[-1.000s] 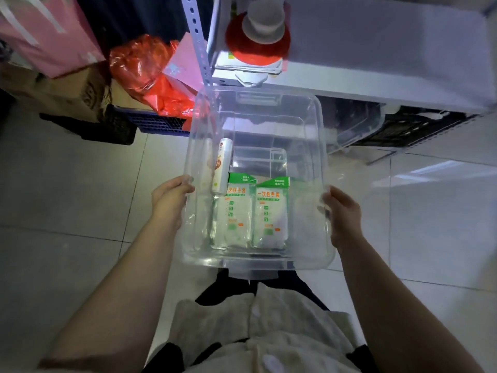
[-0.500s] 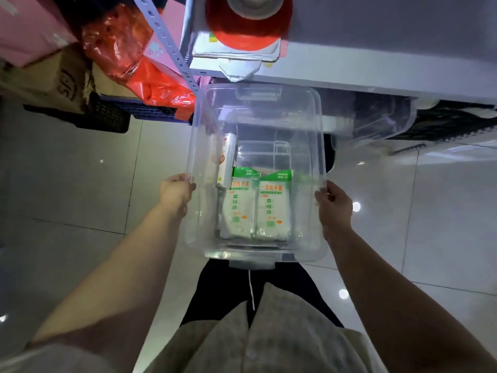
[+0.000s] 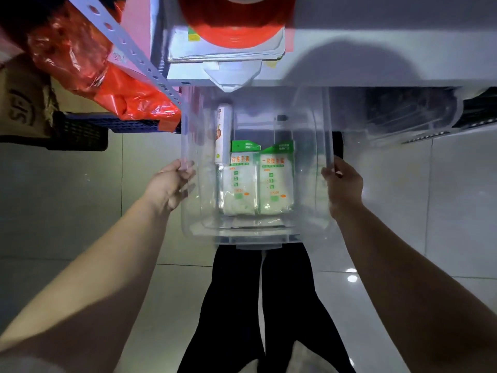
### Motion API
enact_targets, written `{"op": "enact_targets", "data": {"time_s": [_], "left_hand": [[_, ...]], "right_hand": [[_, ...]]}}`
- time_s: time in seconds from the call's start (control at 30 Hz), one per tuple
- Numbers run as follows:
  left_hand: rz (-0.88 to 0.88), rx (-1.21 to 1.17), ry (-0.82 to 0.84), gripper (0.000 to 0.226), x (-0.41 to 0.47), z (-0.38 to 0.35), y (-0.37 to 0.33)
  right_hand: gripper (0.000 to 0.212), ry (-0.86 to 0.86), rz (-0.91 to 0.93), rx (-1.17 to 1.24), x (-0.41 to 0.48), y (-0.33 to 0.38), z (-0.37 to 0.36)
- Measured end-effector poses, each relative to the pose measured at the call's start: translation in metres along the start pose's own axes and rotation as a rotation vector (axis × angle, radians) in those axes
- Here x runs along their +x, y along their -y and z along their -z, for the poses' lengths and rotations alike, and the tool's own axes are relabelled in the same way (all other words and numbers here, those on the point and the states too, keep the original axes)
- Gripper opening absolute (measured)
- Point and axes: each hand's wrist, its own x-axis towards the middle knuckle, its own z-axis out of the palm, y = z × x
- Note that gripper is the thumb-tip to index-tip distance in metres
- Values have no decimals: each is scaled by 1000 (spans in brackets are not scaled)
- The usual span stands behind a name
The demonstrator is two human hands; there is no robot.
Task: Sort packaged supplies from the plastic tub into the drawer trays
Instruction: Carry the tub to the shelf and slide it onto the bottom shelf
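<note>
A clear plastic tub (image 3: 255,235) hangs in front of me, its far end under the white shelf. My left hand (image 3: 169,184) grips its left rim and my right hand (image 3: 343,184) grips its right rim. Inside lie two white glove packs with green tops, the left pack (image 3: 239,184) and the right pack (image 3: 275,183), side by side. A white roll-shaped pack (image 3: 223,133) stands against the left wall. A smaller clear tray (image 3: 255,130) sits at the back of the tub. No drawer trays show.
A white shelf (image 3: 376,68) spans the top with a red reel (image 3: 231,28) on stacked papers. A perforated metal post (image 3: 134,52) slants at left beside red plastic bags (image 3: 94,71), a blue crate (image 3: 126,122) and a cardboard box (image 3: 24,98). Another clear container (image 3: 403,114) sits under the shelf at right. Tiled floor below.
The tub has moved forward, its far end now under the shelf edge. My view has tilted down, showing my legs. Both hands keep their grip on the rims.
</note>
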Motion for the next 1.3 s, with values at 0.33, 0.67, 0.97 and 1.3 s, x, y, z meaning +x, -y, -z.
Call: {"op": "enact_targets", "data": {"time_s": [0.33,0.67,0.97,1.3], "left_hand": [[-57,-72,58,48,71,-7,-7],[-137,-100,-1,39,85,-18,-9],[-153,-139,34,35,78,-15,-5],[169,-270,245,21,16,32,100]], "right_hand": [[17,-22,6,32,49,-13,-37],[23,213,-334,256,29,-53,-11],[49,191,-519,603,-16,-87,-21],[41,216,-532,766,-23,-91,-17]]}}
